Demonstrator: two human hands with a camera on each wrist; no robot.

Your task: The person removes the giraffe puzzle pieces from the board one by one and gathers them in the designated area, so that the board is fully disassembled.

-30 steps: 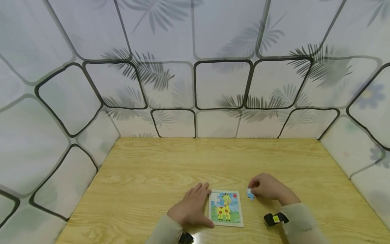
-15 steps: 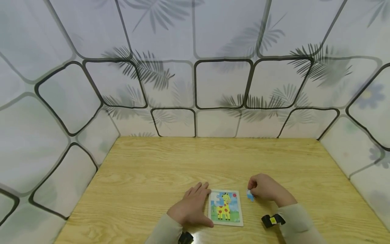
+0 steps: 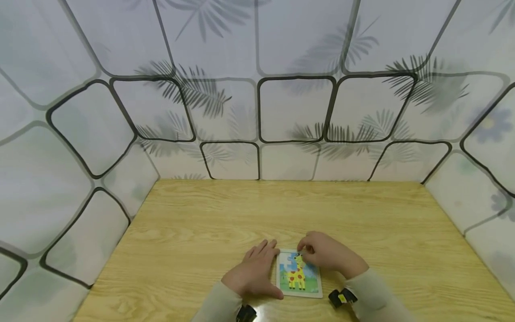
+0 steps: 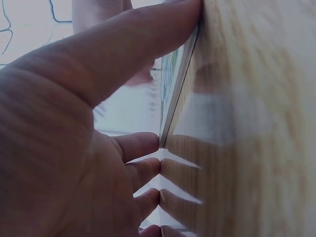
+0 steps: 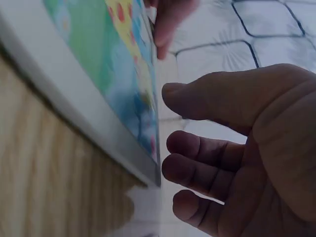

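Observation:
A square giraffe jigsaw puzzle (image 3: 299, 279) in a pale frame lies flat on the table, a white gap in its upper-left part. My left hand (image 3: 255, 270) is spread along its left side, with straight fingers; in the left wrist view the thumb (image 4: 148, 37) lies along the puzzle's edge. My right hand (image 3: 331, 255) is over the puzzle's upper-right corner, thumb and index finger brought together. The small blue piece it pinched is hidden behind the fingers now. In the right wrist view the thumb (image 5: 212, 96) and curled fingers hover close over the picture.
The wood-grain table (image 3: 201, 223) stretches behind and to both sides of the hands. A patterned cloth wall (image 3: 295, 112) with leaf prints stands along its back and sides. Black straps (image 3: 342, 297) circle both wrists.
My right hand has moved left from beside the puzzle to above its upper-right corner, taking the blue piece off its spot on the right. The left hand has stayed in place.

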